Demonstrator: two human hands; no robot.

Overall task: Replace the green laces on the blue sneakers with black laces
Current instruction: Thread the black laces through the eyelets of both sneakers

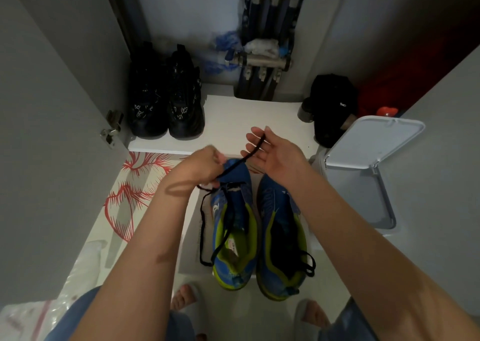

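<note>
From the head camera, two blue sneakers with lime-green lining are standing side by side on the white floor, toes pointing away toward a low white shelf (233, 122). The left sneaker (233, 236) is sitting under the left hand (205, 166), and the right sneaker (280, 231) is standing just beside it.

The left hand is curling its fingers and pinching a black lace (233, 168) at the raised blue tongue of the left sneaker. From there the lace is running up and across to the right hand (270, 151), which is hovering above the toes with its palm showing and its fingers spread straight; the lace is lying across those fingers. More of this lace is hanging in a long loop down the left sneaker's outer side and trailing into its opening.

A second black lace (309, 262) is looping out near the heel of the right sneaker.

A pair of black sneakers (166, 99) is resting on the shelf at the left, and a black cap (332, 101) at the right. A white bin (363, 184) with its lid tipped up is standing right of the shoes. A red-patterned mat (135, 184) is lying at the left.
</note>
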